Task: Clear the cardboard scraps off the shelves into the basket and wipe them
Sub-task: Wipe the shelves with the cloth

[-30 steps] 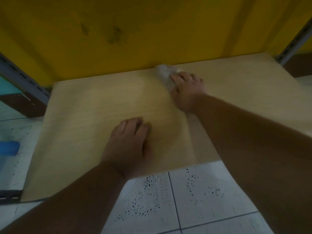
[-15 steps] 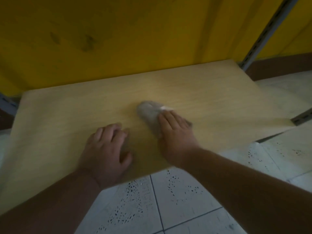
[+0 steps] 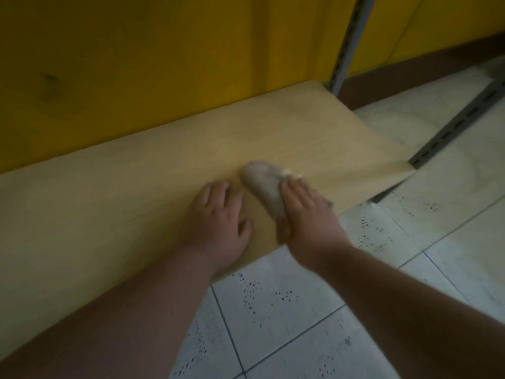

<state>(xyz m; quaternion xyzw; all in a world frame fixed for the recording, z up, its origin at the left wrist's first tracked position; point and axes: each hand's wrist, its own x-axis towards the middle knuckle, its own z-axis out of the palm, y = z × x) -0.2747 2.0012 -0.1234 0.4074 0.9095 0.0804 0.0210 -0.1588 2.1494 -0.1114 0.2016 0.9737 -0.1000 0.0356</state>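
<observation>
Across the left and middle of the frame lies the pale wooden shelf board (image 3: 114, 192), its far edge meeting the yellow wall (image 3: 164, 58) that fills the upper left. My left hand (image 3: 218, 222) lies palm down on the board just left of centre, fingers spread and loose, its grip closed on nothing. Just beside it, at the centre of the frame, sits the crumpled grey-white wiping cloth (image 3: 263, 184), flat on the board near its front edge. My right hand (image 3: 306, 214) presses down on the cloth's right part, fingers laid over it and thumb tucked along its near side, so my grip holds the cloth against the wood. In the upper right a grey slotted metal upright (image 3: 345, 47) rises at the board's far corner. The white speckled tile floor (image 3: 287, 310) fills the lower right of the frame.
</observation>
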